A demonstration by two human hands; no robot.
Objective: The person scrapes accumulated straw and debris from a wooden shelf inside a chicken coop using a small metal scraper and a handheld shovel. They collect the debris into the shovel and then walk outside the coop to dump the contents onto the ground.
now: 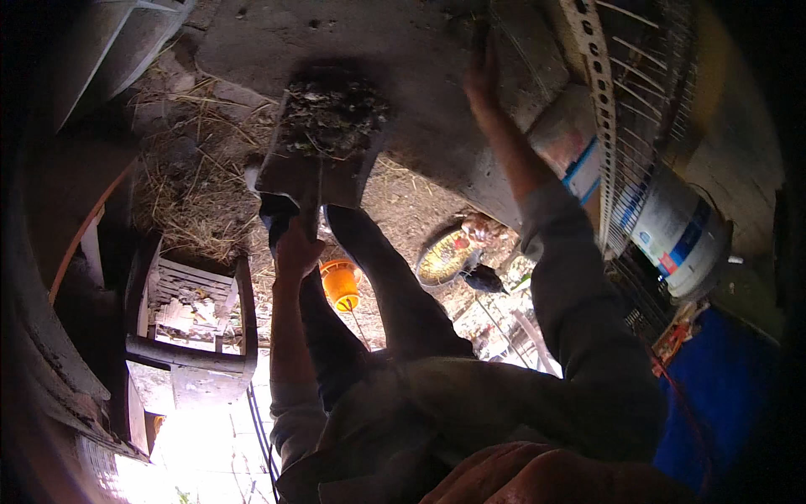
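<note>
My left hand (298, 251) grips the handle of a metal shovel (293, 173). Dark, clumpy litter (334, 113) mixed with feathery or straw-like bits covers the far part of its blade. The blade lies over a broad grey slab (428, 113), in front of my legs. Further up and to the right, my right hand (482, 79) reaches out over the same slab. Its fingers are in shadow near something dark, so I cannot make out whether they hold anything.
Straw (195, 170) litters the ground at left, above a wooden crate (245, 302). An orange bucket-like container (340, 286) is beyond my legs. A brown chicken (483, 228) and a dark one (485, 278) stand at a round feed pan (434, 264). A wire rack (636, 113) and white bucket (680, 233) flank my right arm.
</note>
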